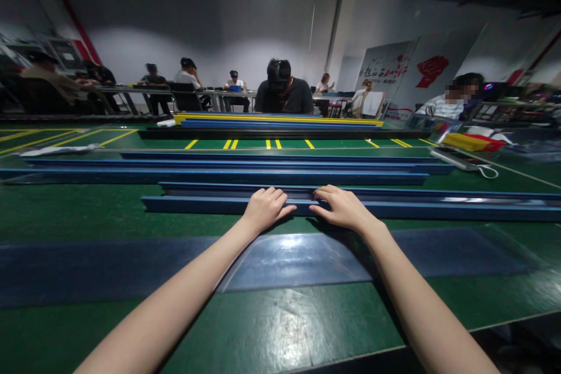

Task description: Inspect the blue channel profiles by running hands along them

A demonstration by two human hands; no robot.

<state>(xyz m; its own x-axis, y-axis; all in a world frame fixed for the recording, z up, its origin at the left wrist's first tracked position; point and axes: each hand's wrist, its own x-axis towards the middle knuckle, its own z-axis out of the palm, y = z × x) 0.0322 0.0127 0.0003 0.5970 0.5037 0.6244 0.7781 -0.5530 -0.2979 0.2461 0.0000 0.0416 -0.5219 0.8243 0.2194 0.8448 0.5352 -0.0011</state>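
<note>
A long blue U-shaped channel strip (210, 204) lies crosswise on the green table in front of me. My left hand (265, 208) is on its near wall, fingers bent over into the trough and thumb stretched along the front face. A short gap to the right, my right hand (342, 205) grips the same strip, with curled fingers above the wall and the thumb at the front. The fingertips of both hands are partly hidden. Nearer to me, a flat, clear bluish plastic sheet (298, 260) lies under my forearms.
More blue channel strips (219, 170) lie beyond mine. Farther back are a black strip (263, 134) and a yellow strip (280, 118). A white power strip (460, 159) and a yellow-and-red bag (468, 141) are at right. A person (284, 90) sits opposite; others sit farther off.
</note>
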